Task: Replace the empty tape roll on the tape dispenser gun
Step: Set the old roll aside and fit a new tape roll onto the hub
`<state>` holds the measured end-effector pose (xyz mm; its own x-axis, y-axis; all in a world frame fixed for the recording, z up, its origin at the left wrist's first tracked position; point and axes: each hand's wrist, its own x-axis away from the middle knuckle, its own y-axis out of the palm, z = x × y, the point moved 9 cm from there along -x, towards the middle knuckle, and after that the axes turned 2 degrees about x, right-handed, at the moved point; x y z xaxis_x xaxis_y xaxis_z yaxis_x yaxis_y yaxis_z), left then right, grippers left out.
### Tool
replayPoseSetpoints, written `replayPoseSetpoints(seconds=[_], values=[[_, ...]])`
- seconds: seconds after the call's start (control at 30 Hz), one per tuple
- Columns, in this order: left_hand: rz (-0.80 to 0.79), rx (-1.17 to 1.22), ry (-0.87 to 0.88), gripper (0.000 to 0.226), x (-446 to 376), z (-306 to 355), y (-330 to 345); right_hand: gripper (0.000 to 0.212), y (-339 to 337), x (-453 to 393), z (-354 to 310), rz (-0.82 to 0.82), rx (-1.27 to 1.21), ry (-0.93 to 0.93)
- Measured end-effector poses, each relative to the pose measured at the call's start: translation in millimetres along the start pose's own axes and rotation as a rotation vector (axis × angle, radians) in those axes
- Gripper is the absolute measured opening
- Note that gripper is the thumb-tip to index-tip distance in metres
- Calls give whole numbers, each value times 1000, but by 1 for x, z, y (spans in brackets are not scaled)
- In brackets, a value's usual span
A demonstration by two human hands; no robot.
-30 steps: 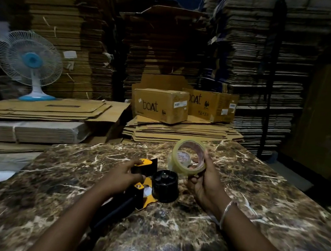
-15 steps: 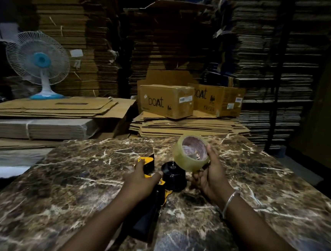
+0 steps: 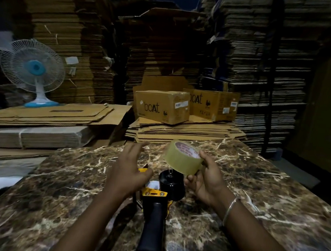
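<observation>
Right hand (image 3: 205, 181) gripping roll (image 3: 181, 158), holding it tilted just above bare spool (image 3: 172, 183), likely lining up core. Left hand (image 3: 131, 168), fingers spread, resting on gun (image 3: 154, 210), steadying it flat on tabletop (image 3: 264, 194).

Clear tape roll (image 3: 181, 159) tilted above dispenser gun's (image 3: 154, 208) black hub.
</observation>
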<state>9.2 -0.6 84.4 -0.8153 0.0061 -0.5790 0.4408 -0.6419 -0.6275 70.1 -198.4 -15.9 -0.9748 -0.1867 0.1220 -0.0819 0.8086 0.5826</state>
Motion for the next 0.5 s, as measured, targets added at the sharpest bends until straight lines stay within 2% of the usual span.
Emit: replayPoseSetpoints(seconds=[0.1, 0.2, 0.33, 0.5], values=[[-177, 205, 99, 94, -10, 3, 24, 59, 2, 0, 3, 4, 5, 39], [-274, 258, 134, 106, -17, 4, 40, 61, 5, 1, 5, 6, 46, 96], [-353, 309, 146, 92, -28, 6, 47, 65, 10, 5, 8, -11, 124, 148], [-342, 454, 78, 69, -33, -2, 48, 67, 14, 8, 7, -67, 150, 152]])
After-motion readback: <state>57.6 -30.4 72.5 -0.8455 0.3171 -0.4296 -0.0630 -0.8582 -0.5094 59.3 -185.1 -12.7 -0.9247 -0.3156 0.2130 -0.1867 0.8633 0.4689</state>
